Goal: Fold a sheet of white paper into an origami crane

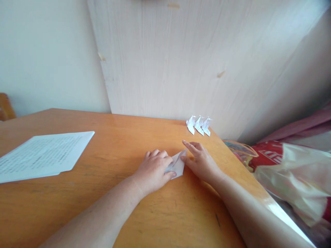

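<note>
A small folded piece of white paper (178, 167) lies on the wooden table in the middle of the view. My left hand (154, 170) grips its left side, thumb along the near edge and curled fingers over the far part. At the paper's right edge is my right hand (200, 162), its thumb tip against the upper right corner. The index finger of that hand stretches out past the corner, apart from the thumb. Part of the paper is hidden under my left fingers.
Three folded paper figures (199, 125) stand in a row by the table's back right corner. A stack of printed sheets (46, 155) lies on the left of the table (116, 137). A pale panel (160, 69) rises behind; bags (284, 168) sit beyond the right edge.
</note>
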### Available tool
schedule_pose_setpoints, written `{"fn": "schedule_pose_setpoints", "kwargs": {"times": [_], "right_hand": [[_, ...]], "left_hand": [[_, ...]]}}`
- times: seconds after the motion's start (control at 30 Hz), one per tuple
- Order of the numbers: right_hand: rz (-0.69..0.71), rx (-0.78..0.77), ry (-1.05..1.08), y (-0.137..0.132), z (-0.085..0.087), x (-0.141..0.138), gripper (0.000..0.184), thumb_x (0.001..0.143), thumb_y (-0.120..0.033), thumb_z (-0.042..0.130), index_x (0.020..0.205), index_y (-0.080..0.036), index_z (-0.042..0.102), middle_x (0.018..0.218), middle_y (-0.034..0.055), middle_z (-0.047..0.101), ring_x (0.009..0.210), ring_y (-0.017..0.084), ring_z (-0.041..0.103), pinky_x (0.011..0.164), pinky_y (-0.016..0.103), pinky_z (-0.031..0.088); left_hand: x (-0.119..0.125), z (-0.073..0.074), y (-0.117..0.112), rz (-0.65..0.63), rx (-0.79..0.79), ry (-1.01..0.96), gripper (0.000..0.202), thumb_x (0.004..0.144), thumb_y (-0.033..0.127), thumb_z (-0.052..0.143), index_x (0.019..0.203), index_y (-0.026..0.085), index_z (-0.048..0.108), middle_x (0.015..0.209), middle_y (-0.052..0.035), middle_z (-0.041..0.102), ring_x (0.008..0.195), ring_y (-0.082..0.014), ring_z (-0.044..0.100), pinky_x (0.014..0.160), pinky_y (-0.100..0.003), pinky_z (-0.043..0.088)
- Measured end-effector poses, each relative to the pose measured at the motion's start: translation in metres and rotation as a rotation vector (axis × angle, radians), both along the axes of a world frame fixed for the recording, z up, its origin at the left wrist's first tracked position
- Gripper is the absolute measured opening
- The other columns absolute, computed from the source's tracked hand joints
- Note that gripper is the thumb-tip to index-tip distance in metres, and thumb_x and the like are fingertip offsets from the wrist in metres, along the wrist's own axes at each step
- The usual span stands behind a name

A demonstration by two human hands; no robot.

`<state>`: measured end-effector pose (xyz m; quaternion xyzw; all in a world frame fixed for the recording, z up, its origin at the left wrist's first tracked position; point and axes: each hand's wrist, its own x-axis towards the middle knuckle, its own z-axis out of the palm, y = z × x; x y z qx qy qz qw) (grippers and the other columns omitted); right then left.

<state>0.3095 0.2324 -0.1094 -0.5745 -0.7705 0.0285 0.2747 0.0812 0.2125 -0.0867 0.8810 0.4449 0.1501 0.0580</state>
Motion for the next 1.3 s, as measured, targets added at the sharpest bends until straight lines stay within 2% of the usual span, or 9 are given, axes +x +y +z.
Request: {"fn": "schedule_pose_setpoints", "kwargs": {"times": [0.1,0.2,0.4,0.53,0.7,0.83,1.07,1.13,1.3], "right_hand": [[0.048,0.02,-0.085,-0.001,0.004,0.003,0.046,0.095,-0.04,0.053,0.141,-0.034,0.057,0.148,0.0121,0.046,0.132,0.034,0.049,0.104,0.053,0.043],[0.071,-0.003,-0.12,-0.003,0.008,0.005,0.037,0.096,-0.04,0.054,0.129,-0.033,0.067,0.144,0.0115,0.052,0.129,0.034,0.051,0.103,0.052,0.043],[0.115,-0.043,-0.071,-0.005,0.017,0.006,0.026,0.098,-0.039,0.051,0.097,-0.027,0.074,0.115,0.0069,0.068,0.105,0.024,0.062,0.092,0.039,0.045],[0.11,-0.083,-0.098,-0.014,0.027,0.002,0.034,0.098,-0.033,0.049,0.071,-0.021,0.065,0.083,0.0053,0.066,0.083,0.019,0.062,0.078,0.032,0.043],[0.133,-0.148,-0.114,-0.031,0.038,-0.006,0.024,0.092,-0.026,0.054,0.07,-0.02,0.063,0.077,0.0028,0.063,0.07,0.015,0.057,0.065,0.027,0.037],[0.176,-0.249,-0.106,-0.037,0.039,-0.01,0.019,0.088,-0.025,0.055,0.07,-0.02,0.06,0.073,0.0001,0.062,0.062,0.012,0.053,0.059,0.026,0.033],[0.285,-0.413,-0.052,-0.043,0.041,-0.014,0.018,0.086,-0.023,0.054,0.069,-0.02,0.056,0.064,-0.0026,0.057,0.058,0.011,0.048,0.054,0.025,0.03],[0.313,-0.457,-0.02,-0.046,0.041,-0.016,0.018,0.087,-0.025,0.054,0.07,-0.02,0.057,0.064,-0.0031,0.057,0.057,0.01,0.047,0.052,0.024,0.029],[0.371,-0.485,0.014,-0.049,0.038,-0.021,0.021,0.089,-0.027,0.054,0.07,-0.02,0.058,0.064,-0.0035,0.057,0.057,0.01,0.046,0.051,0.025,0.029]], "left_hand": [[-0.002,-0.001,0.002,-0.027,0.013,0.009,0.031,0.088,0.045,0.066,0.116,0.031,0.067,0.109,-0.0043,0.062,0.107,-0.0277,0.052,0.09,-0.042,0.037],[-0.006,-0.001,0.004,-0.053,0.028,0.005,0.033,0.089,0.042,0.067,0.12,0.035,0.065,0.109,-0.0028,0.063,0.108,-0.0272,0.052,0.091,-0.042,0.035],[-0.014,0.002,0.009,-0.08,0.086,0.009,0.028,0.09,0.03,0.067,0.116,0.04,0.069,0.113,0.0002,0.066,0.111,-0.0267,0.05,0.095,-0.044,0.03],[-0.019,0.003,0.014,-0.081,0.139,0.029,0.029,0.092,0.024,0.062,0.113,0.041,0.072,0.117,-0.0006,0.066,0.115,-0.0272,0.048,0.096,-0.047,0.027],[-0.021,0.004,0.016,-0.057,0.191,0.058,0.027,0.092,0.02,0.061,0.103,0.039,0.076,0.117,-0.0023,0.065,0.115,-0.0268,0.047,0.091,-0.044,0.03],[-0.018,0.007,0.015,-0.033,0.19,0.071,0.024,0.095,0.023,0.056,0.099,0.035,0.077,0.099,-0.0043,0.063,0.099,-0.0235,0.051,0.082,-0.039,0.034],[-0.015,0.001,0.017,-0.034,-0.005,0.02,0.028,0.096,0.021,0.048,0.086,0.025,0.074,0.084,-0.0029,0.055,0.073,-0.0163,0.053,0.061,-0.029,0.034],[-0.016,-0.002,0.02,-0.059,-0.039,-0.034,0.028,0.095,0.02,0.047,0.086,0.024,0.074,0.086,-0.0029,0.057,0.075,-0.0158,0.055,0.063,-0.028,0.038],[-0.016,-0.006,0.023,-0.112,-0.048,-0.151,0.028,0.091,0.01,0.047,0.094,0.02,0.073,0.094,-0.0052,0.061,0.089,-0.0174,0.06,0.078,-0.028,0.046]]}}
